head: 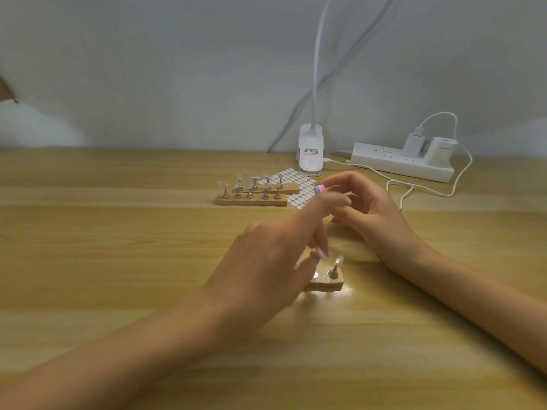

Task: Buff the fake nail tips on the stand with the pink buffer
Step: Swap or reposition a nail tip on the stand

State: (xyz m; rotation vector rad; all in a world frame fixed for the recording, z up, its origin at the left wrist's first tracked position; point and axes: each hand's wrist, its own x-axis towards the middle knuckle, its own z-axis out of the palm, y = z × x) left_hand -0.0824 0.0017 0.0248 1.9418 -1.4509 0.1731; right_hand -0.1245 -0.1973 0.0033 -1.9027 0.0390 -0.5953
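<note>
A small wooden stand (331, 284) lies at the table's middle, mostly hidden under my left hand (266, 267). One metal holder with a clear nail tip (337, 263) stands on its right end, beside a bare metal spot. My left hand is blurred, with its index finger stretched up towards the buffer and its thumb just above the stand; whether it holds anything is unclear. My right hand (376, 214) hovers behind the stand and pinches the pink buffer (319, 189), of which only the pink and purple end shows.
Two more wooden stands (251, 201) with several nail tips on holders lie further back, next to a sheet of white adhesive tabs (299, 184). A white clip lamp (309, 155), a power strip (402, 162) with chargers and a loose white cable (426, 190) sit at the rear right.
</note>
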